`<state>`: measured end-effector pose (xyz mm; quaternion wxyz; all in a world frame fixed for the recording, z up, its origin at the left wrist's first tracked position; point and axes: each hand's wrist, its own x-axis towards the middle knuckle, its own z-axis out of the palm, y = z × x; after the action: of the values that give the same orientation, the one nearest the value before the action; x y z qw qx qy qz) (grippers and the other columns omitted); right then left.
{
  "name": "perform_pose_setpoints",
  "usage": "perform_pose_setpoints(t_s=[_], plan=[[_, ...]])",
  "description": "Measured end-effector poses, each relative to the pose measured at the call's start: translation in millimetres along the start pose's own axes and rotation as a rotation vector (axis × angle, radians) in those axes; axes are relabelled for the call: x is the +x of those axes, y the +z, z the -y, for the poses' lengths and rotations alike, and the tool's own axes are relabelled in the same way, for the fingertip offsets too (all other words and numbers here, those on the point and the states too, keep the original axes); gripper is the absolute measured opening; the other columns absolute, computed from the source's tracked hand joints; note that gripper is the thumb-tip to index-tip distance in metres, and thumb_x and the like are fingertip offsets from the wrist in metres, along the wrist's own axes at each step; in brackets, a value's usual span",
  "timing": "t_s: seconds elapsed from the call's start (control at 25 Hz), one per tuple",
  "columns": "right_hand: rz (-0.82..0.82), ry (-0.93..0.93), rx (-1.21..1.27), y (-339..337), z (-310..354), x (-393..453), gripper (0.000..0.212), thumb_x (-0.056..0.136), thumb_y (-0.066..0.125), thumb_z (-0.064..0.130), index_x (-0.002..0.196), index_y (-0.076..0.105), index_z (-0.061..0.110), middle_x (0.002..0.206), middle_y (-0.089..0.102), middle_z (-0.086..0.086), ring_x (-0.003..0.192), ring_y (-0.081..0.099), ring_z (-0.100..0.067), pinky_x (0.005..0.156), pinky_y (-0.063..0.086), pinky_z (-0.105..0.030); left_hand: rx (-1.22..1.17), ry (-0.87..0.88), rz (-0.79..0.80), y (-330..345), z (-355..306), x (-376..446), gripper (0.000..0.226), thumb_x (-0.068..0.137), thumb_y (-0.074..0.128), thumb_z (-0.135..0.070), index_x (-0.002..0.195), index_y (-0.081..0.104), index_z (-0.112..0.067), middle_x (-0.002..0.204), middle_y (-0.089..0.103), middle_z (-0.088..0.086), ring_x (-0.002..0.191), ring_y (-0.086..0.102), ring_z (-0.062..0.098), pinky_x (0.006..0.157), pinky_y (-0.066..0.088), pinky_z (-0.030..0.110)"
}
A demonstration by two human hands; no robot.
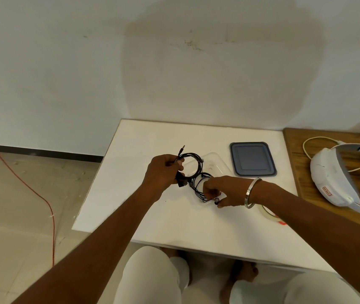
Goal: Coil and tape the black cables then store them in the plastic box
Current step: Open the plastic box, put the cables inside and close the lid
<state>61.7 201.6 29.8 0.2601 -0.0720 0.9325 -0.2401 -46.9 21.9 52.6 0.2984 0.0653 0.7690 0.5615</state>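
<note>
My left hand [162, 172] grips a black cable coil [191, 165]. My right hand [220, 190] pinches a second coil [198, 187] over the plastic box [220, 164].

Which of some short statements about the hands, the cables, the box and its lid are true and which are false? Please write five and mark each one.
1. The left hand holds a coil of black cable above the white table. True.
2. The grey lid is closed on the clear plastic box. False: the lid lies flat on the table, to the right of the open box.
3. The right hand wears a metal bangle at the wrist. True.
4. The right hand rests on the wooden table. False: it is over the white table, its fingers on a second cable coil.
5. A plug sticks up from the left hand's coil. True.
</note>
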Motion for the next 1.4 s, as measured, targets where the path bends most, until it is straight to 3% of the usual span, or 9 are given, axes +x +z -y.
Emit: perform_pose_setpoints(t_s=[0.2, 0.36, 0.48, 0.64, 0.8, 0.92, 1.0, 1.16, 1.4], plan=[[0.026, 0.035, 0.113, -9, -3, -2, 0.031, 0.08, 0.072, 0.022, 0.108, 0.063, 0.015, 0.105, 0.066, -0.001, 0.089, 0.058, -0.009, 0.073, 0.043, -0.009, 0.0, 0.003, 0.0, -1, 2, 1, 0.017, 0.095, 0.054, -0.009, 0.105, 0.067, -0.002, 0.08, 0.063, 0.009, 0.068, 0.067, 0.029, 0.077, 0.059, 0.05], [-0.036, 0.056, 0.149, -13, 0, -2, 0.024, 0.088, 0.062, 0.03, 0.11, 0.063, 0.02, 0.1, 0.067, 0.006, 0.09, 0.063, -0.012, 0.08, 0.048, -0.02, -0.005, 0.003, 0.001, 0, 2, 1, 0.017, 0.095, 0.055, -0.009, 0.104, 0.067, -0.002, 0.079, 0.063, 0.008, 0.066, 0.066, 0.029, 0.077, 0.059, 0.051], [-0.144, 0.134, 0.256, -9, 0, 1, 0.026, 0.094, 0.051, 0.026, 0.116, 0.059, 0.013, 0.103, 0.067, -0.001, 0.093, 0.066, -0.017, 0.081, 0.05, -0.021, -0.006, 0.007, 0.007, 2, 3, 2, 0.017, 0.095, 0.055, -0.01, 0.104, 0.068, -0.002, 0.079, 0.064, 0.008, 0.068, 0.066, 0.029, 0.077, 0.059, 0.051], [-0.229, 0.158, 0.062, -6, 1, 9, 0.034, 0.093, 0.051, 0.012, 0.126, 0.053, 0.01, 0.126, 0.056, -0.008, 0.11, 0.056, -0.022, 0.088, 0.041, -0.02, 0.006, 0.005, 0.005, 8, 4, 4, 0.017, 0.095, 0.055, -0.01, 0.104, 0.068, -0.003, 0.078, 0.063, 0.007, 0.067, 0.066, 0.026, 0.076, 0.06, 0.048], [-0.513, 0.254, 0.065, -18, -5, 6, 0.029, 0.092, 0.047, 0.005, 0.115, 0.063, 0.009, 0.12, 0.059, -0.01, 0.108, 0.058, -0.025, 0.088, 0.041, -0.023, 0.022, -0.012, -0.008, 24, 2, 4, 0.016, 0.094, 0.055, -0.008, 0.102, 0.068, -0.004, 0.075, 0.062, 0.004, 0.062, 0.068, 0.023, 0.075, 0.061, 0.043], [-0.714, 0.352, 0.118, -28, -19, -6, 0.027, 0.089, 0.047, -0.002, 0.1, 0.069, 0.006, 0.111, 0.06, -0.013, 0.099, 0.059, -0.026, 0.082, 0.039, -0.021, 0.07, -0.015, -0.004, 40, 2, 6, 0.012, 0.094, 0.058, -0.013, 0.099, 0.067, -0.007, 0.069, 0.066, 0.004, 0.066, 0.071, 0.029, 0.079, 0.06, 0.043], [-0.792, 0.405, 0.156, -31, -31, -18, 0.025, 0.087, 0.046, -0.005, 0.093, 0.07, 0.001, 0.109, 0.058, -0.017, 0.099, 0.058, -0.028, 0.081, 0.034, -0.017, 0.186, 0.014, -0.004, 53, 4, 8, 0.01, 0.093, 0.058, -0.013, 0.096, 0.067, -0.009, 0.075, 0.069, 0.007, 0.072, 0.072, 0.03, 0.08, 0.059, 0.041], [-0.807, 0.482, 0.16, -27, -59, -38, 0.023, 0.086, 0.047, -0.005, 0.092, 0.068, 0.002, 0.107, 0.054, -0.017, 0.098, 0.056, -0.027, 0.081, 0.037, -0.02, 0.482, 0.04, 0.018, 69, 13, 17, 0.022, 0.092, 0.059, -0.011, 0.114, 0.062, -0.01, 0.105, 0.069, 0.013, 0.083, 0.066, 0.023, 0.069, 0.052, 0.024], [-0.697, 0.599, 0.1, -10, -86, -49, 0.021, 0.087, 0.055, 0.005, 0.106, 0.062, 0.009, 0.119, 0.048, -0.013, 0.105, 0.054, -0.029, 0.084, 0.045, -0.029, 0.728, 0.049, 0.047, 75, 14, 17, 0.033, 0.089, 0.063, -0.011, 0.117, 0.05, -0.001, 0.113, 0.058, 0.017, 0.097, 0.063, 0.034, 0.071, 0.046, 0.033]])
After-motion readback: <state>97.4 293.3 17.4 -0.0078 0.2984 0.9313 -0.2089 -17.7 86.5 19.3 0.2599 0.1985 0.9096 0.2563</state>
